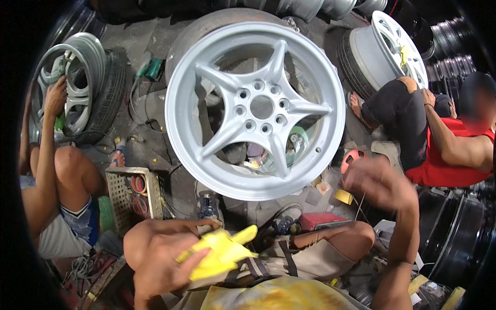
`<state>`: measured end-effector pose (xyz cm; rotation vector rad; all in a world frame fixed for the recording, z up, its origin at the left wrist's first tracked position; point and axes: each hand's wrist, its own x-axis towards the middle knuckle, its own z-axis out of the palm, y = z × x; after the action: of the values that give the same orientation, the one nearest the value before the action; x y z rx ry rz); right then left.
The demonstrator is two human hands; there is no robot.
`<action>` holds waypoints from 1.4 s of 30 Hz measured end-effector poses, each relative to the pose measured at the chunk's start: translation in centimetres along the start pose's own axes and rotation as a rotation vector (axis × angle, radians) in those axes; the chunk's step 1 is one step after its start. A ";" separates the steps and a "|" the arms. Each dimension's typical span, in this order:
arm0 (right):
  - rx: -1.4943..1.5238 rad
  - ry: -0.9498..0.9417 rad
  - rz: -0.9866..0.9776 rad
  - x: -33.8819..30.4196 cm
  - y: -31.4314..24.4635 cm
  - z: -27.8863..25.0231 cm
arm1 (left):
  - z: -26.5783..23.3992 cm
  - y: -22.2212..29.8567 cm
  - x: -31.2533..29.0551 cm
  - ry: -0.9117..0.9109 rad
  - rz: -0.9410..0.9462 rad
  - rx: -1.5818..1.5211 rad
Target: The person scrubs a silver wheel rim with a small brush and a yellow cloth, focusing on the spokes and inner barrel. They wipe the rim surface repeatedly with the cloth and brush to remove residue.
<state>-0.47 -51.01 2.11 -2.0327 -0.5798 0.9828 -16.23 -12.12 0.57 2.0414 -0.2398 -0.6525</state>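
Observation:
A large silver-grey alloy wheel rim [223,109] with star-shaped spokes lies face up in front of me, resting on a tyre [188,39]. Low on the left, over my lap, my left hand [168,261] is closed round crumpled yellow sandpaper [221,253], its folded ends sticking out to the right. My right hand [380,182] is raised beyond the rim's lower right edge, apart from it. Motion smears its fingers, so whether they hold anything is unclear. Behind that hand show a small yellow block [343,197] and an orange-red rounded thing [351,159].
On the left a person works at another rim [82,95] leaning on a tyre. A cream plastic basket [121,199] stands between us. Someone in a red top [449,160] sits at right, near a further rim [380,46]. A green-handled power tool [151,68] and cords lie on the floor.

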 end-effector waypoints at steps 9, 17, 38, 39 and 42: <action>-0.606 0.759 -0.136 11.3 5.1 -6.4 | -0.5 0.8 2.0 0.034 -0.153 0.199; -0.501 0.974 -0.036 12.4 7.9 -8.7 | 0.4 1.2 1.8 0.163 -0.259 0.399; -0.879 0.867 -0.547 20.9 8.7 -10.0 | 2.7 2.6 3.5 0.492 -0.020 0.455; -0.894 0.880 -0.538 20.6 9.2 -10.0 | 1.7 3.9 3.5 0.357 -0.128 0.510; -0.900 0.908 -0.551 20.7 9.6 -9.9 | 1.6 4.4 3.5 0.363 -0.168 0.508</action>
<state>20.37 -47.26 -10.92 -2.5153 -1.0670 -0.6626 -13.80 -17.11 2.36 2.6455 -0.0178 -0.3253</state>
